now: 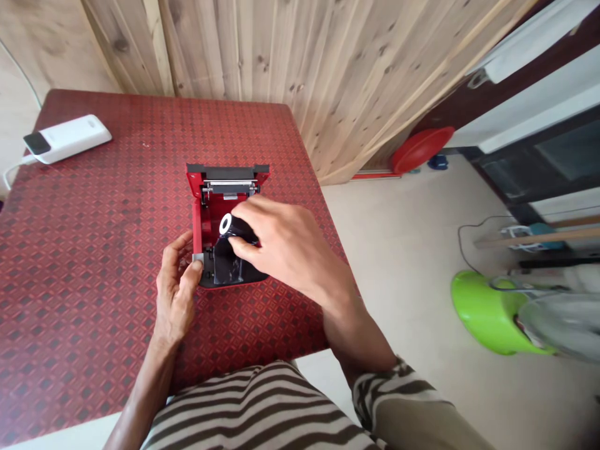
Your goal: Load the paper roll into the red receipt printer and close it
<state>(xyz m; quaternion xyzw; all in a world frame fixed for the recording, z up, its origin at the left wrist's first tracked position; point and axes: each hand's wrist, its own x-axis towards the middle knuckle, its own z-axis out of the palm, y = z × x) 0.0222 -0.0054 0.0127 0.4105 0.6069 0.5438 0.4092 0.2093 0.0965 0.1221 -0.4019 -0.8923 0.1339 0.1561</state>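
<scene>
A red and black label printer (197, 225) rests on the table with its lid raised at the back. Inside the lid a roller and a white strip show. My right hand (285, 244) reaches over the printer's right side, its thumb and fingers closed around a black ribbon roll (241, 230) with a white core. From the roll, a loose stretch of shiny black film (227, 265) hangs down over the printer's front. My left hand (178, 278) grips the printer's front left corner, thumb on top of the grey edge. The printer's right interior is hidden behind my right hand.
The table (107, 250) has a red patterned cover. A white power bank (75, 139) with a cable lies at its far left. Wood panelling (262, 56) stands behind. On the floor to the right are a green stool (487, 312) and a red basin (422, 150).
</scene>
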